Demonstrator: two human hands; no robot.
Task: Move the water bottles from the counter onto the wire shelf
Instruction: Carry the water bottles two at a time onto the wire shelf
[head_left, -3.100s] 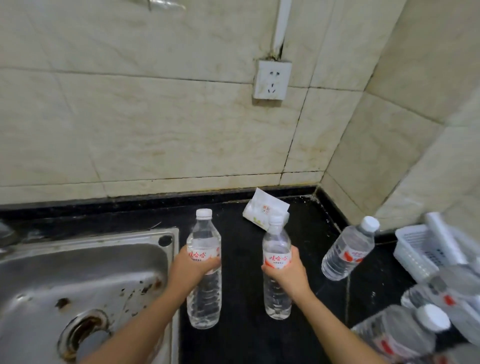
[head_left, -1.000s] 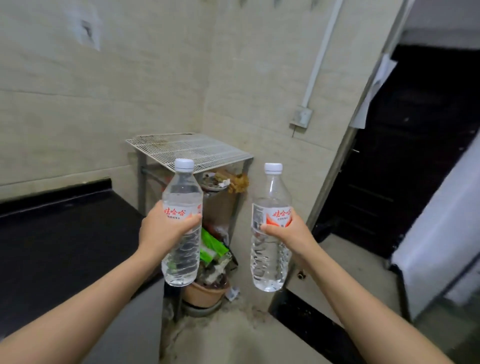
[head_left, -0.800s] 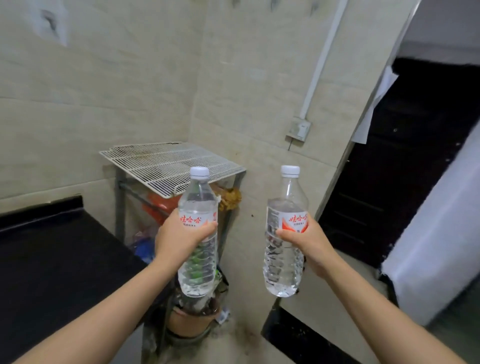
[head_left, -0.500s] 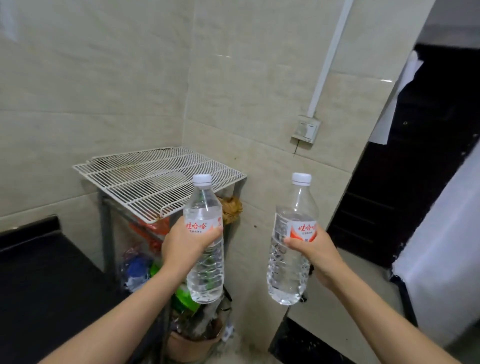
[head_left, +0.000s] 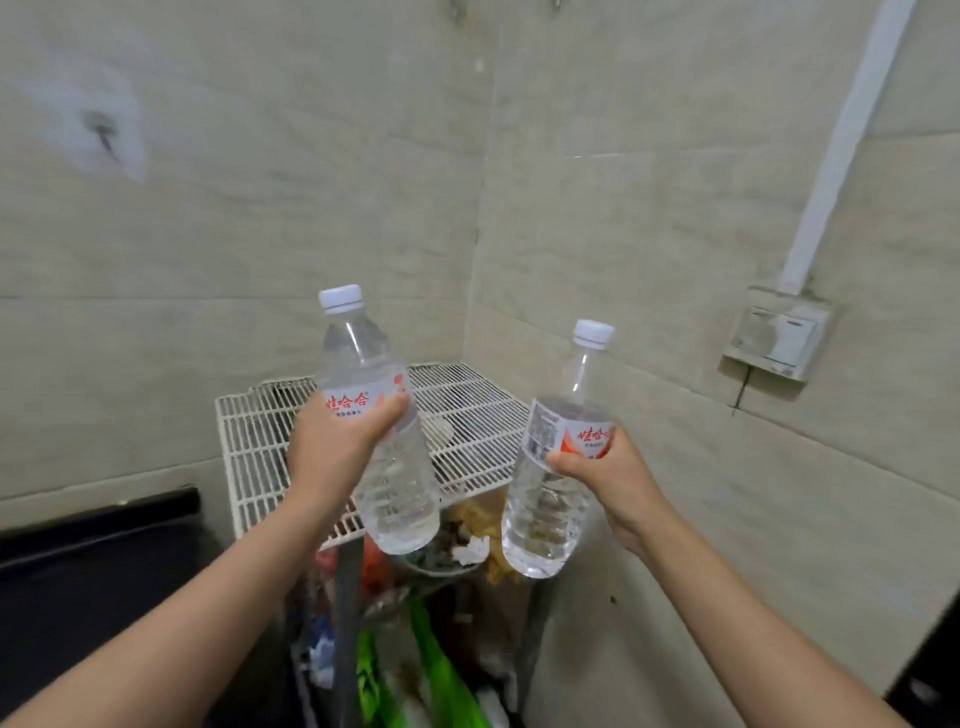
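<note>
Two clear water bottles with white caps and red-and-white labels are in the air in front of a white wire shelf (head_left: 467, 415) set in the tiled corner. My left hand (head_left: 332, 447) grips the left bottle (head_left: 384, 467) at its label, tilted slightly left, over the shelf's front part. My right hand (head_left: 613, 473) holds the right bottle (head_left: 550, 499) at its label, just off the shelf's right front corner. The shelf top carries no bottles; my left hand and its bottle hide part of it.
The black counter's end (head_left: 104, 561) lies at lower left, beside the shelf. Under the shelf sit bags, green packaging (head_left: 441, 680) and other clutter. A wall switch (head_left: 774, 338) with a white conduit is at right. Tiled walls close in behind and to the right.
I have stepped closer to the shelf. Both bottles have risen and moved forward; the left one now hangs over the shelf's front, the right one beside its right corner.
</note>
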